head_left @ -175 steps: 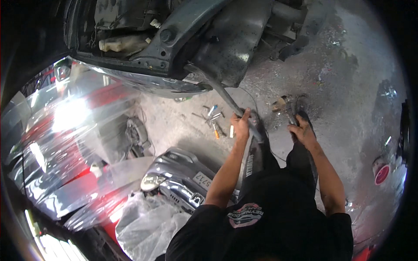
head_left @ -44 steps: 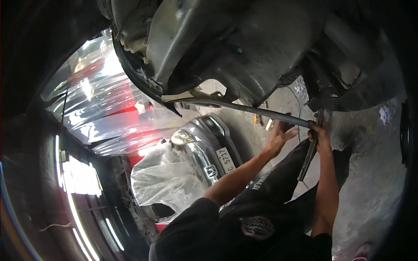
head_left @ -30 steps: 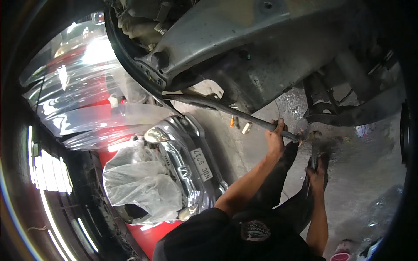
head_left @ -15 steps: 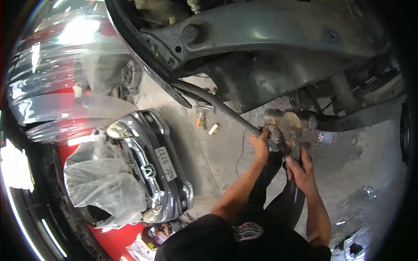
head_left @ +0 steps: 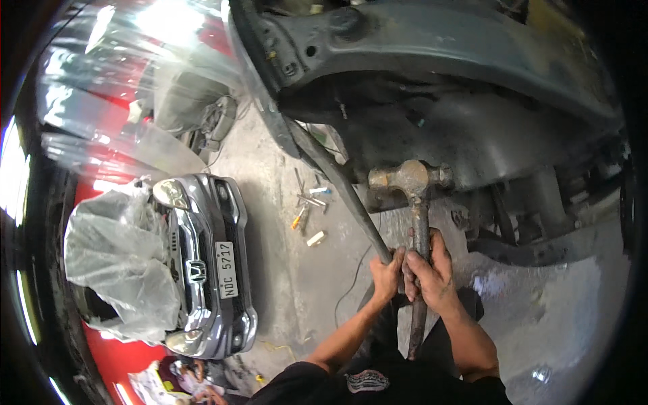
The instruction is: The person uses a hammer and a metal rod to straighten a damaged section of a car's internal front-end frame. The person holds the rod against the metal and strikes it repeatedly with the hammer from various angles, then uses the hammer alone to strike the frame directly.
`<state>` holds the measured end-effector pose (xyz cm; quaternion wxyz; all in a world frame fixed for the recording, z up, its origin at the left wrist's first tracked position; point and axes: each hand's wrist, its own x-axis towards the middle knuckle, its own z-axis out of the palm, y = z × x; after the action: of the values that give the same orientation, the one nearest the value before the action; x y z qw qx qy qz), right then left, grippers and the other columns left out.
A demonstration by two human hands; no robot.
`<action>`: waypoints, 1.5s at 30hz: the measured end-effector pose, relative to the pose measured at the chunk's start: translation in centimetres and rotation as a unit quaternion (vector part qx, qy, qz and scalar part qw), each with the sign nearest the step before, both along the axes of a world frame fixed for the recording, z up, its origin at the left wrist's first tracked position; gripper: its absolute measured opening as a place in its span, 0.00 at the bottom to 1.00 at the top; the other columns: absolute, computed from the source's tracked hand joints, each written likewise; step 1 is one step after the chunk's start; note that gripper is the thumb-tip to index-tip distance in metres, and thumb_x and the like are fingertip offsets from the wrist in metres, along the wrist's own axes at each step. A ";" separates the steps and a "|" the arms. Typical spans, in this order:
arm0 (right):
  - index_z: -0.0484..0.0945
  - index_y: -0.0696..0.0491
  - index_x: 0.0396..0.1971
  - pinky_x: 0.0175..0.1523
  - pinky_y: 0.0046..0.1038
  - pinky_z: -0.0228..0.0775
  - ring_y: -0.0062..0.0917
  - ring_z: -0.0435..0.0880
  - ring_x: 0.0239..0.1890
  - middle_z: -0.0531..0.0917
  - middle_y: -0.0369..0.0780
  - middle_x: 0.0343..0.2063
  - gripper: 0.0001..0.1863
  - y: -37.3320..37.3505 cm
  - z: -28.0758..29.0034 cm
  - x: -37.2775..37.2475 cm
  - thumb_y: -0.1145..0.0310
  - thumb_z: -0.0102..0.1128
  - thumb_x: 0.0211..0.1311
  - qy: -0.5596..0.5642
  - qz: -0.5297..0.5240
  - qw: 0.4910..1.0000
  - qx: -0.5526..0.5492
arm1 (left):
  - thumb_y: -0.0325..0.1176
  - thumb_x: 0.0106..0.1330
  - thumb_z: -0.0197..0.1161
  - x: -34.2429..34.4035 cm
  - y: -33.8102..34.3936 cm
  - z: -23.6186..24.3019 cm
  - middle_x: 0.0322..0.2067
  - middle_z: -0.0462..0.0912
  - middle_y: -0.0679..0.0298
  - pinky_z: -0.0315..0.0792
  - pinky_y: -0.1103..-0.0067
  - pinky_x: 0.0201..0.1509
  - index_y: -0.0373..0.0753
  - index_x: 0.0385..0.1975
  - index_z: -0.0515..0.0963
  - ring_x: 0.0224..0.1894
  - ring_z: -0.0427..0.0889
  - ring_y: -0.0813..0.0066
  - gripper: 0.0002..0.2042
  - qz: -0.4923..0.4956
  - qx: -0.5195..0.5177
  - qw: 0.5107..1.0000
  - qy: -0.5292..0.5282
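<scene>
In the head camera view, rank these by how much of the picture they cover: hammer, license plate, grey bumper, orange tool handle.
1. Grey bumper
2. Hammer, held nearer the camera
3. License plate
4. Orange tool handle

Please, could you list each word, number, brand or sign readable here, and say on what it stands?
Licence plate on the grey car front: dark letters and digits, readable, not copied out here.
Grille emblem: chrome maker's badge, left unnamed.
Print on the black shirt: too small and blurred to read.
Hammer: no text visible.
</scene>
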<state>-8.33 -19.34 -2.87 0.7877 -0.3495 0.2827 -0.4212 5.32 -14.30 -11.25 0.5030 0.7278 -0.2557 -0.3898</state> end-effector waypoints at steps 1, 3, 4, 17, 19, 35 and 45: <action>0.64 0.55 0.58 0.17 0.23 0.65 0.17 0.70 0.13 0.74 0.36 0.22 0.18 -0.7 -0.5 0.3 0.64 0.55 0.76 -0.004 0.006 1.000 -0.016 | 0.35 0.72 0.65 -0.6 -0.2 1.4 0.16 0.79 0.65 0.68 0.78 0.24 0.34 0.21 0.77 0.19 0.77 0.79 0.17 -0.006 0.008 0.999 0.038; 0.64 0.56 0.62 0.17 0.22 0.65 0.17 0.70 0.13 0.75 0.36 0.23 0.21 -1.5 -0.5 0.9 0.65 0.55 0.75 0.016 -0.020 0.996 -0.085 | 0.34 0.73 0.64 -0.5 0.1 2.2 0.17 0.80 0.62 0.69 0.79 0.24 0.33 0.22 0.77 0.19 0.79 0.77 0.16 -0.011 -0.005 0.998 0.058; 0.64 0.56 0.62 0.17 0.22 0.65 0.17 0.70 0.13 0.75 0.36 0.23 0.21 -2.1 -0.4 0.9 0.65 0.55 0.75 0.014 -0.019 0.995 -0.098 | 0.34 0.74 0.63 -0.5 0.1 1.8 0.17 0.81 0.60 0.70 0.79 0.24 0.32 0.22 0.78 0.19 0.80 0.75 0.16 -0.022 -0.004 0.996 0.083; 0.53 0.43 0.76 0.17 0.25 0.68 0.20 0.71 0.14 0.75 0.39 0.24 0.29 -5.3 -4.6 1.6 0.56 0.46 0.81 -0.127 -0.007 0.991 -0.034 | 0.36 0.73 0.66 0.9 -0.8 -7.2 0.19 0.76 0.70 0.61 0.81 0.21 0.36 0.29 0.76 0.18 0.71 0.84 0.12 -0.001 -0.180 0.983 0.029; 0.55 0.41 0.75 0.15 0.23 0.65 0.18 0.69 0.12 0.73 0.37 0.23 0.28 -5.9 -4.6 0.8 0.57 0.46 0.81 -0.140 0.015 0.989 -0.035 | 0.36 0.73 0.66 1.5 -0.9 -9.0 0.19 0.75 0.70 0.60 0.81 0.19 0.37 0.31 0.76 0.17 0.70 0.84 0.12 0.008 -0.180 0.984 0.014; 0.53 0.34 0.75 0.14 0.28 0.67 0.21 0.69 0.11 0.70 0.34 0.20 0.31 -7.1 -7.3 1.2 0.63 0.49 0.76 -0.305 0.054 0.949 -0.063 | 0.41 0.74 0.64 -0.3 -0.9 -4.3 0.17 0.71 0.69 0.63 0.80 0.14 0.37 0.36 0.71 0.13 0.69 0.80 0.14 0.021 -0.246 0.948 -0.202; 0.66 0.44 0.48 0.16 0.24 0.66 0.18 0.69 0.13 0.73 0.34 0.23 0.08 -6.2 -6.5 1.3 0.58 0.45 0.79 -0.370 0.101 0.923 -0.014 | 0.41 0.76 0.62 -0.3 -0.3 -3.5 0.16 0.71 0.68 0.62 0.80 0.13 0.37 0.35 0.71 0.12 0.68 0.81 0.14 0.026 -0.266 0.935 -0.234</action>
<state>-6.99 -25.57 -9.34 0.8696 -0.2065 -0.0716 -0.4428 5.00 -14.60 -14.74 0.6137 0.6446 -0.4417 -0.1127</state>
